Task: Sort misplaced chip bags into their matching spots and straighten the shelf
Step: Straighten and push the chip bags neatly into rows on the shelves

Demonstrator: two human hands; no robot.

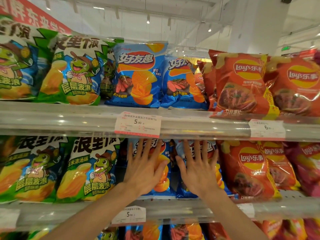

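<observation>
Two blue steak-flavour chip bags stand side by side on the middle shelf (173,200). My left hand (143,168) lies flat, fingers spread, against the left blue bag (163,181). My right hand (199,168) presses flat on the right blue bag (183,191). Neither hand grips anything. On the top shelf (86,116) two more blue bags (138,75) stand upright between green bags (72,70) and red Lay's bags (240,84). A red bag peeks out behind the right blue one there.
Green cartoon-turtle bags (86,170) fill the middle shelf's left side, red Lay's bags (247,170) and a purple bag (308,163) the right. Price tags (137,124) hang on the shelf rails. A lower shelf shows more blue and red bags (187,232).
</observation>
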